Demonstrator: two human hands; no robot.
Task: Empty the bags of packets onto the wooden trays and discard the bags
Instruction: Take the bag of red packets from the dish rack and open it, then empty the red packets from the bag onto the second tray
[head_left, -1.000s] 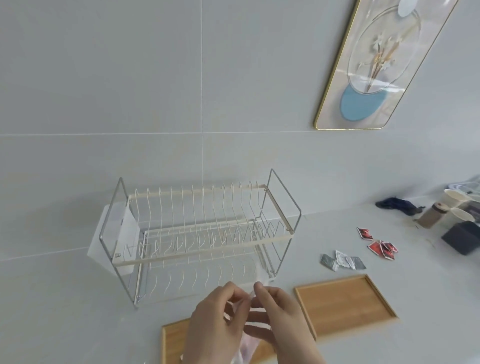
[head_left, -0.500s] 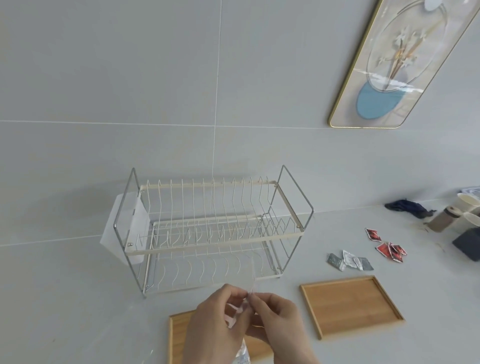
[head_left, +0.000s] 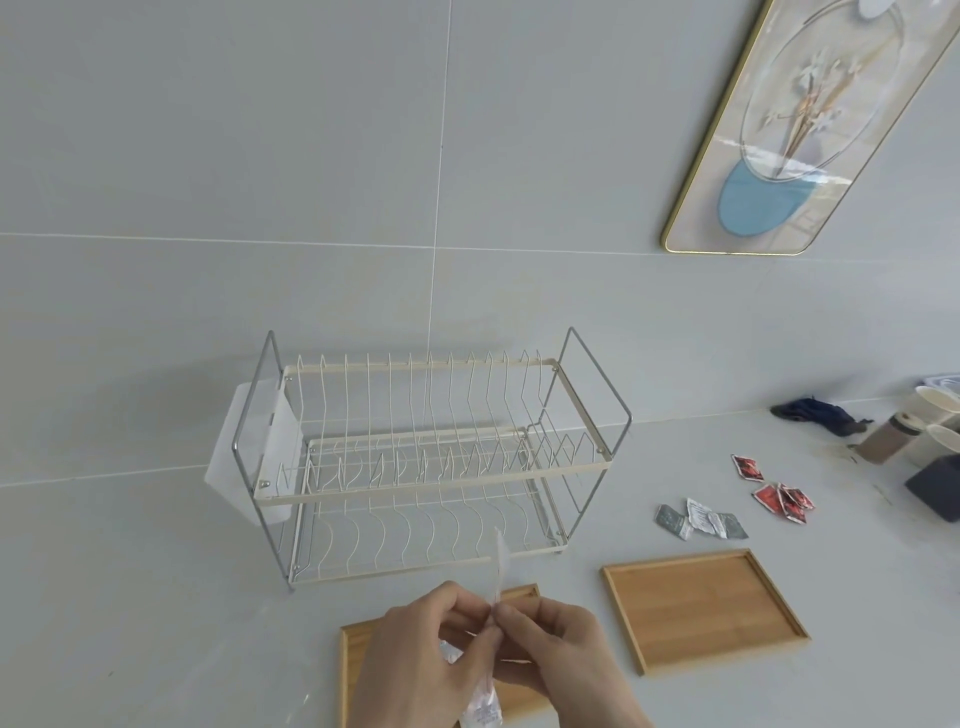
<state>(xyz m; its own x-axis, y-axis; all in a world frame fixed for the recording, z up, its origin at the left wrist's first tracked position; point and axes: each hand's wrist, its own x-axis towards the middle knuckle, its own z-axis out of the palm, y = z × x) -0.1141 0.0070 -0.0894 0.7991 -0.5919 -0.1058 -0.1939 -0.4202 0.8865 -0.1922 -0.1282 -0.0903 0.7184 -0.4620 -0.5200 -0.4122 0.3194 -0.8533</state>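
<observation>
My left hand and my right hand pinch the top of a clear plastic bag between them, low in the middle of the view. The bag hangs down between my hands, with pale packets showing at its bottom. Under my hands lies a wooden tray, mostly hidden. A second wooden tray lies bare to the right. Loose grey packets and red packets lie on the counter beyond it.
A two-tier wire dish rack stands just behind my hands against the tiled wall. At the far right are a dark cloth, cups, a small bottle and a dark box. A framed picture hangs on the wall.
My view has tilted and shifted, so the rack and trays sit further right. My hands have worked the bag's top edge, which now stands up as a narrow strip above my fingers.
</observation>
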